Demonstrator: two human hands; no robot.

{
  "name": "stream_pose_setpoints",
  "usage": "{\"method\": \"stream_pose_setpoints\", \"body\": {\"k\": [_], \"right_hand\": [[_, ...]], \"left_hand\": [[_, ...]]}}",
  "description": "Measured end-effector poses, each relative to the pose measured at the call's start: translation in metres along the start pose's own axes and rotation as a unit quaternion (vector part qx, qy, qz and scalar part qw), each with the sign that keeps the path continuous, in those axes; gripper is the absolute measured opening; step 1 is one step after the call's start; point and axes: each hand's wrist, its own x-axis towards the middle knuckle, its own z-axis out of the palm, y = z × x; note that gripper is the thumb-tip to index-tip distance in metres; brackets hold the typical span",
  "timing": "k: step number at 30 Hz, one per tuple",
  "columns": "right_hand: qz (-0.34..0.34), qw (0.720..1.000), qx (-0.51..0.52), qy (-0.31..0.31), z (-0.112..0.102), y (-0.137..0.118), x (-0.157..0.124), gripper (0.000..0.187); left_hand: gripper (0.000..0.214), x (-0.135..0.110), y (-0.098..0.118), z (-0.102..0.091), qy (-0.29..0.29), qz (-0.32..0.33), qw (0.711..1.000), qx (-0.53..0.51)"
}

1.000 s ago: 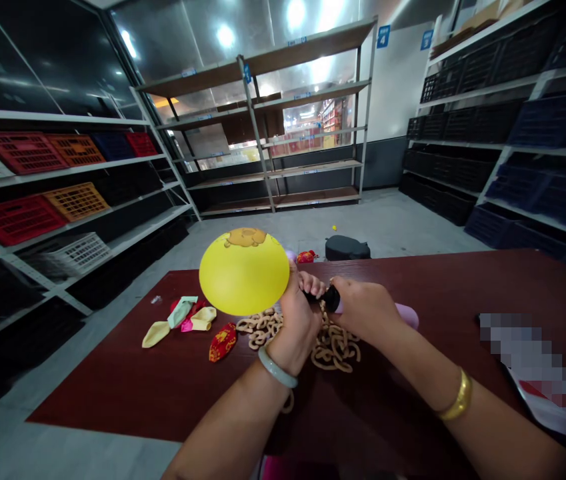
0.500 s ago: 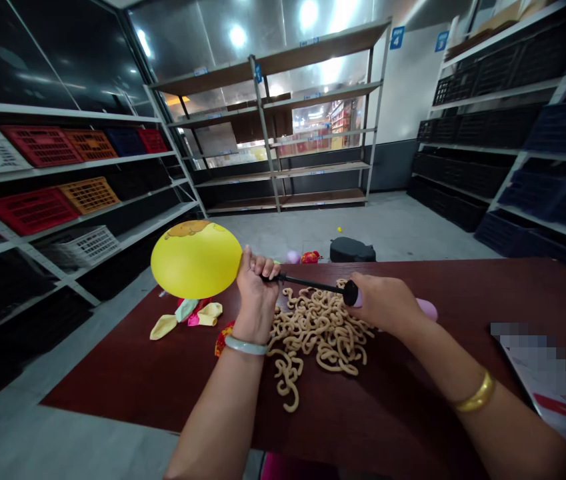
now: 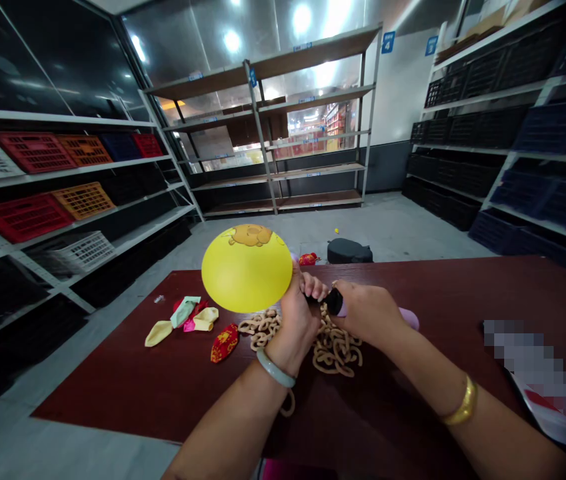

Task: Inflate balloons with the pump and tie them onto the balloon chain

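Note:
An inflated yellow balloon (image 3: 246, 269) with a cartoon print sits on the end of a hand pump (image 3: 339, 303). My left hand (image 3: 299, 313) is closed around the balloon's neck and the pump's handle end. My right hand (image 3: 369, 312) is wrapped round the pink pump body, whose tail (image 3: 410, 317) shows behind it. The two hands are close together, the pump rod pushed in. Under them lies a pile of tan curled strips (image 3: 331, 348) on the dark red table (image 3: 143, 393).
Several limp balloons (image 3: 187, 316) and a red patterned one (image 3: 223, 342) lie at the table's left. A black bag (image 3: 347, 251) sits on the floor beyond. Shelves with coloured crates (image 3: 33, 173) line the left, dark crates the right. Papers (image 3: 553, 393) lie at the table's right edge.
Half a second ago the pump rod was drawn out and the balloon sat further left. Now my hands have come together, the rod is pushed in and the balloon is back at centre.

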Motion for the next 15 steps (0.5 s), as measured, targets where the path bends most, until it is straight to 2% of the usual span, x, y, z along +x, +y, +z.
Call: {"method": "stream_pose_setpoints", "body": {"k": [3,10,12,15], "right_hand": [[0.000,1.000,0.005,-0.015,0.001,0.007,0.003,0.037],[0.000,1.000,-0.008,-0.027,-0.007,0.027,0.005,0.035],[0.003,1.000,-0.018,-0.023,-0.009,0.027,0.004,0.034],[0.010,0.999,-0.035,-0.019,-0.011,0.023,0.002,0.032]], "left_hand": [[0.051,0.012,0.020,-0.010,0.019,0.010,1.000,-0.002],[0.056,0.036,0.081,-0.033,0.084,0.119,0.989,-0.013],[0.057,0.035,0.085,-0.032,0.089,0.130,0.987,-0.021],[0.055,0.027,0.069,-0.022,0.085,0.117,0.989,-0.036]]}}
